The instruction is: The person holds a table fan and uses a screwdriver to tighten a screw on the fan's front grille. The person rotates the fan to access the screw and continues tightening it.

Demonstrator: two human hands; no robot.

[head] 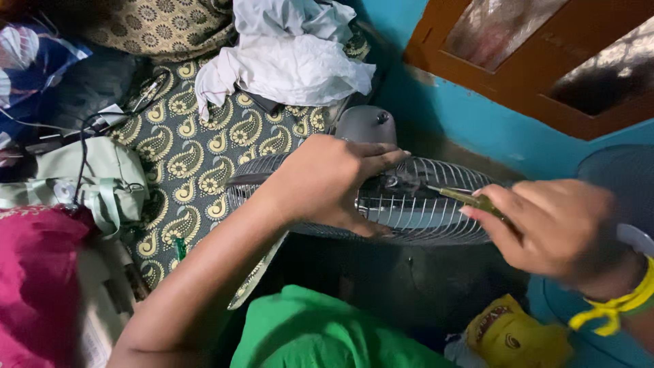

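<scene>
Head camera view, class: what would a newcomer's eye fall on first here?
In the middle, a wire fan guard, gripped on top by the left hand. From the right, the right hand points a green-handled screwdriver at its rim. Behind lies a paisley cloth with white crumpled fabric.

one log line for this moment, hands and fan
left hand: gripping fan grille | right hand: holding screwdriver, tip at grille rim | behind: patterned cloth
</scene>
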